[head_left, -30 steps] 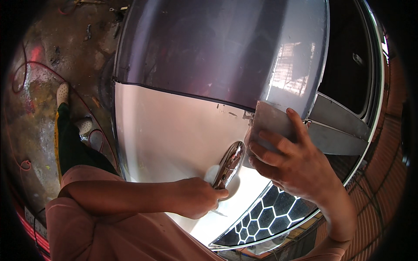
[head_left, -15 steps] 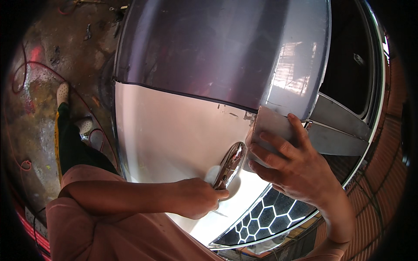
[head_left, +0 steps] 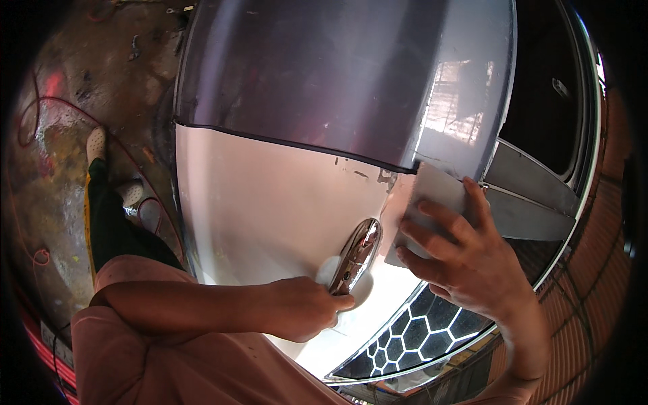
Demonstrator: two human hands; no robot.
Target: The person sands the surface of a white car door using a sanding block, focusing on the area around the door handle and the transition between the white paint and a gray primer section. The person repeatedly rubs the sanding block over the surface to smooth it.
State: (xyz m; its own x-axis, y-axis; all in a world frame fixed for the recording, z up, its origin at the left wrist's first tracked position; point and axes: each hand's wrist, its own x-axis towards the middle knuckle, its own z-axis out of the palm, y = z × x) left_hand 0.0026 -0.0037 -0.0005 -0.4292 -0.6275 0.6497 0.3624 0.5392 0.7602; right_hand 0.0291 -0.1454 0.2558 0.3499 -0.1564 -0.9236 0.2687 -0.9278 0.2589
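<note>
Realistically, scuffing threatens

Uneven pressure could score the pale painted door panel. Nearest, the curled left hand grips the oval chrome handle's lower end; beyond, the spread right hand covers a flat grey rectangular sheet against that panel, beside the glossy dark panel.

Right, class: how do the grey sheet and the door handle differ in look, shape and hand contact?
The grey sheet is dull, the door handle shiny. The grey sheet is broad and flat; the door handle is long and narrow. The right hand lies spread over the grey sheet, whereas the left hand is closed around the door handle's near end. Both have a hand on them.
</note>
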